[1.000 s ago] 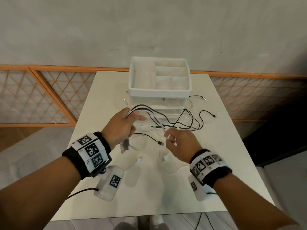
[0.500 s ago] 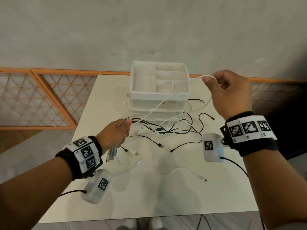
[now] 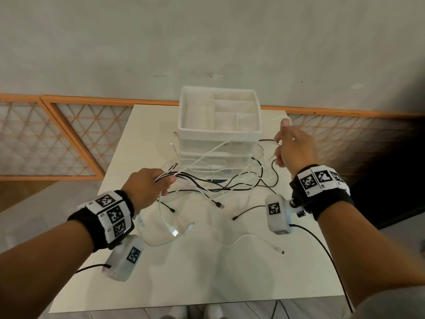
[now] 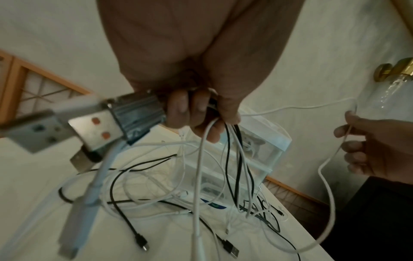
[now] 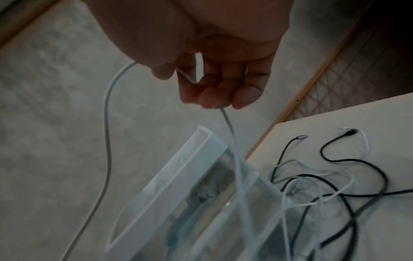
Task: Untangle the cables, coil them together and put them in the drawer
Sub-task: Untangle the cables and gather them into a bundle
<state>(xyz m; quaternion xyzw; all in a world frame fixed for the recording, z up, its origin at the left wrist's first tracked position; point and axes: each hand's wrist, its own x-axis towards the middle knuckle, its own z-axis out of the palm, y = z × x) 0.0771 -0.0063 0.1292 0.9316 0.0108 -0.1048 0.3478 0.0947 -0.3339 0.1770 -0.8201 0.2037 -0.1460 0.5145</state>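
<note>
A tangle of black and white cables lies on the white table in front of a white drawer unit. My left hand is raised over the table's left side and grips a bundle of several cables, with USB plugs sticking out beside the fingers. My right hand is raised to the right of the drawer unit and pinches a single white cable, which runs across the unit towards the left hand. The drawers look closed.
The drawer unit carries an open tray with compartments on top. Loose cable ends and USB plugs lie on the near half of the table. An orange-framed lattice panel and a grey wall stand behind the table.
My right hand first rose up and to the right, drawing one white cable out of the tangle, then came down a little beside the drawer unit. My left hand kept holding the bundle.
</note>
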